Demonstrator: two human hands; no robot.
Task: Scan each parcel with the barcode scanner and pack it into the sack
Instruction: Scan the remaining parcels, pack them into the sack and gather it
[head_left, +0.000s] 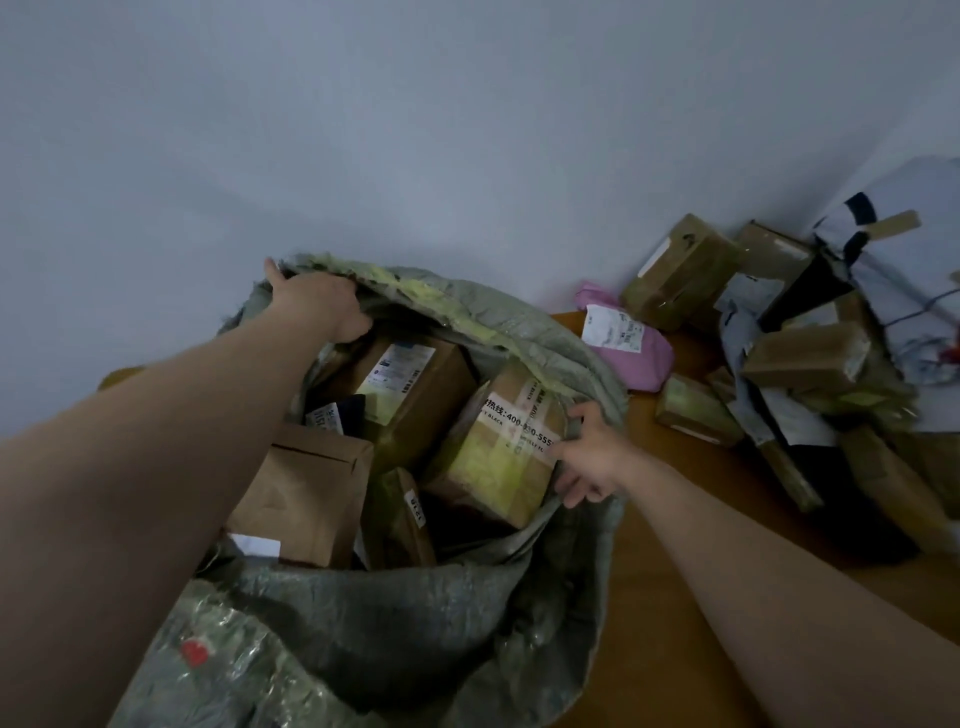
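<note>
Wooden surface (675, 597), orange-brown, with a pale bare wall (467, 130) behind.

Nearest me, the grey-green woven sack (363, 639) sagged toward my body, its mouth gaping upward. My right hand (587, 457) was clamped on the right-side rim, thumb over the fabric and fingers under it. My left hand (317, 306), arm stretched across the opening, gripped the far rim with its fingers folded over the edge. My reading: both hands pulled outward to hold the mouth wide and keep the soft walls from folding over the load.

Inside, the parcels were packed tight:
- A brown paper pouch (306, 493) stood upright at the near left.
- A narrow taped parcel (400, 514) was wedged beside it.
- A yellow-taped box (498, 447) tilted against the right wall, touching my right hand.
- A large labelled carton (410, 384) lay behind, at the far side.

The sack looked close to full, with little room left at the top.

Beyond it, parcels lay out on the surface, so presumably not yet scanned. A pink mailer (631, 358) lay just beside the sack's far-right rim, with a small taped box (696, 410) near it. Farther right, a heap of cartons and grey mailers (805, 358) ran back to the wall.

I saw no barcode scanner anywhere; neither hand held one.
</note>
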